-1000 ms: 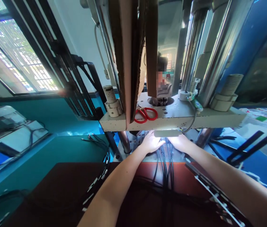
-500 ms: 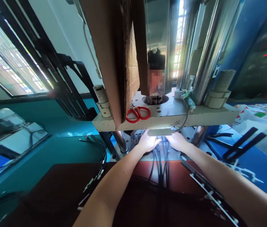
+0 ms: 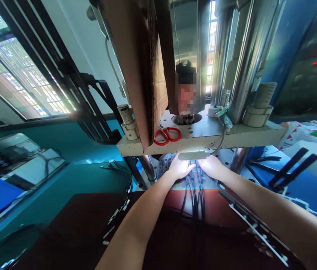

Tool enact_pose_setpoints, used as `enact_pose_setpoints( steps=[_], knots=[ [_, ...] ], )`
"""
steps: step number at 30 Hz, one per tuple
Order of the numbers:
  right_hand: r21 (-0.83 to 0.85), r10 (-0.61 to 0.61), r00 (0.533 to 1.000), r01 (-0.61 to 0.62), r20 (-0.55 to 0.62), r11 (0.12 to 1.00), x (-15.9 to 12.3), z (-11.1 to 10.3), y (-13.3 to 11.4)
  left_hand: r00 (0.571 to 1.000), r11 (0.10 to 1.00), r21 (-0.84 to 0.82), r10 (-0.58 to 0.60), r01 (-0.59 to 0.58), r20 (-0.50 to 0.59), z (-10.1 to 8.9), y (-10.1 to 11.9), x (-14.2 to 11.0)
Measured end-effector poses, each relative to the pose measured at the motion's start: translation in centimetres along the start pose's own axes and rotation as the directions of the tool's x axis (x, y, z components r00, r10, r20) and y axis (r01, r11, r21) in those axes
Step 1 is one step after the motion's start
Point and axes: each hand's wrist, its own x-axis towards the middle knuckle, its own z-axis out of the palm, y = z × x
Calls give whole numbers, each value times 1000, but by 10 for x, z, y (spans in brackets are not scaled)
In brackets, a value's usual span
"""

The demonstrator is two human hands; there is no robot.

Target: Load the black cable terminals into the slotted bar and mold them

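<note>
Beneath a thick cream metal plate (image 3: pixel 198 144)

The bare left hand (image 3: pixel 180 168) is just left of slim black cables (image 3: pixel 195 204) trailing onto a reddish-brown tabletop (image 3: pixel 172 201); the bare right hand (image 3: pixel 211 168), just right. I cannot tell what either grasps.

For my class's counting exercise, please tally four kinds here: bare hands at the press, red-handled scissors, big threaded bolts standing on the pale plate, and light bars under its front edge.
Bare hands: 2 (left hand, right hand)
Red-handled scissors: 1
Threaded bolts: 2
Light bar: 1
Total: 6
</note>
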Motion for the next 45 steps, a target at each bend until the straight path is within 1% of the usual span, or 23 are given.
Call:
enact_pose_setpoints(
  steps=[2,4,7,9,10,13,16,20,22,25,28,31,35,40,45],
  knots=[
    [4,15,999,-15,28,1000,1,-3,4,1000,1000,-22,2,-2,-3,-1,2,2],
    [8,39,998,-39,56,999,3,-6,9,1000,999,-43,7,-8,-28,-1,4,2],
    [18,61,996,-63,72,998,8,-10,11,986,996,-58,-76,68,-148,1,0,-4],
    [37,46,998,-48,50,998,12,-13,5,964,989,-73,-142,129,-225,2,-7,-15],
    [51,29,999,-31,34,998,14,-14,0,957,987,-79,-155,140,-243,1,-12,-22],
    [101,-40,999,41,-11,994,22,-15,-16,972,993,-71,-110,97,-210,-3,-26,-42],
    [141,-86,995,92,-49,986,29,-13,-24,988,999,-28,-28,24,-154,-10,-32,-52],
    [160,-89,992,102,-89,982,35,-11,-26,993,997,12,76,-75,-95,-16,-32,-46],
    [158,-83,991,100,-106,982,37,-10,-27,994,996,23,91,-90,-63,-16,-32,-41],
    [149,-86,989,103,-118,983,39,-9,-29,997,998,28,51,-50,-61,-13,-32,-37],
    [143,-96,989,111,-109,983,41,-6,-31,996,999,-7,-42,42,-77,-8,-31,-37],
    [144,-102,991,115,-91,983,42,-3,-32,993,993,-42,-109,107,-53,-6,-29,-36],
    [142,-92,994,101,-67,985,43,-3,-35,992,992,-36,-120,118,-48,-7,-28,-32],
    [126,-64,997,69,-42,990,41,-11,-33,988,989,-22,-148,147,-46,-8,-22,-28],
    [125,-19,998,26,-62,992,34,-12,-25,985,984,-42,-173,173,-10,-8,-21,-29]
  ],
)
